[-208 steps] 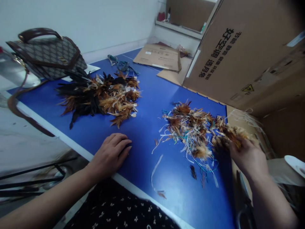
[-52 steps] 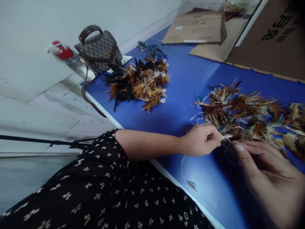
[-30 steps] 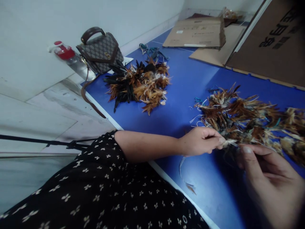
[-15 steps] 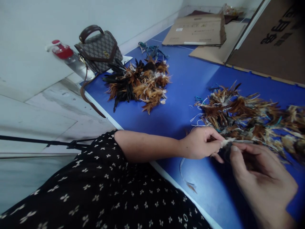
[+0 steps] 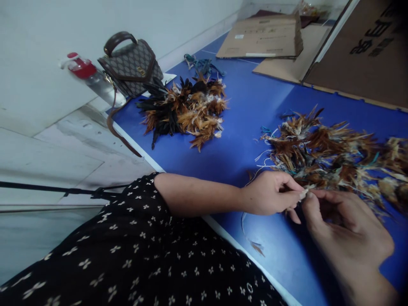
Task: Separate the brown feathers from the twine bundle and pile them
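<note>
My left hand [image 5: 270, 196] pinches the pale base of a small feather tuft [image 5: 305, 192] at the near edge of a loose pile of brown feathers and strings [image 5: 328, 153] on the blue table [image 5: 251, 106]. My right hand [image 5: 344, 231] meets it from the right, thumb and fingers closed on the same tuft. A second, tidier heap of black and orange feathers [image 5: 185, 111] lies farther back on the left, away from both hands.
A patterned handbag [image 5: 130, 68] with a long strap and a red-capped bottle [image 5: 92, 78] stand at the table's far left corner. Teal cord [image 5: 200, 66] lies behind the heap. Flat cardboard [image 5: 261, 40] and a large carton [image 5: 363, 55] fill the back right. A stray feather scrap [image 5: 255, 246] lies near the front edge.
My left hand has come across from the table edge to the loose pile. Over the last second both hands closed together on one small tuft, the right fingers curling in to it.
</note>
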The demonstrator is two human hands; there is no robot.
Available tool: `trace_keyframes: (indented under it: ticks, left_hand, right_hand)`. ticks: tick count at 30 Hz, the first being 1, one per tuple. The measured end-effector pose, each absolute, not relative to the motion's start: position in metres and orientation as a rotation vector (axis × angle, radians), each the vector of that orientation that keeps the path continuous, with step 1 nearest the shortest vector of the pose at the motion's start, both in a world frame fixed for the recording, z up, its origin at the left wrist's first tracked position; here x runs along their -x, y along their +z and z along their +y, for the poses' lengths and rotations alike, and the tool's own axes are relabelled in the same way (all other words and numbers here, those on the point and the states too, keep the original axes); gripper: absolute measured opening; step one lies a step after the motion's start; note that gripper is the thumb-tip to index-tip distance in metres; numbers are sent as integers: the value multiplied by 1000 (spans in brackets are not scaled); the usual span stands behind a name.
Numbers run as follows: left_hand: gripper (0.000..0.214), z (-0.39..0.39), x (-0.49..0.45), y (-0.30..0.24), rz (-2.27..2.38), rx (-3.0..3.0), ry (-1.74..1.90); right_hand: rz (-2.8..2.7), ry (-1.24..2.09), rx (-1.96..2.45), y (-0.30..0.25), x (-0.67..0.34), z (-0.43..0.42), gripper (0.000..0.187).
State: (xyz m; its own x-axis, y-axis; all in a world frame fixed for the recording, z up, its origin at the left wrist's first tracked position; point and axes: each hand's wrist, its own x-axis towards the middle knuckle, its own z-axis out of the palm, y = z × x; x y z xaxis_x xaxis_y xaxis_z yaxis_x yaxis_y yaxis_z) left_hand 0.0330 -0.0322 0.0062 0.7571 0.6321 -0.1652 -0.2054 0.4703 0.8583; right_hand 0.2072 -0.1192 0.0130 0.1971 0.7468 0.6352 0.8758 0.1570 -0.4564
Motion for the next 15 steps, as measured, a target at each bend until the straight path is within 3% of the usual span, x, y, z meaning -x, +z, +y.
trace_keyframes:
  ticks: [7, 15]
  left_hand:
    - [39, -33, -32, 8, 460, -966, 528]
    - [38, -34, -36, 21, 420, -529, 402]
  right_hand:
    - [-1729, -294, 1584, 3, -222, -119, 11]
    - [-1648, -74, 1723, 4, -215, -124, 14]
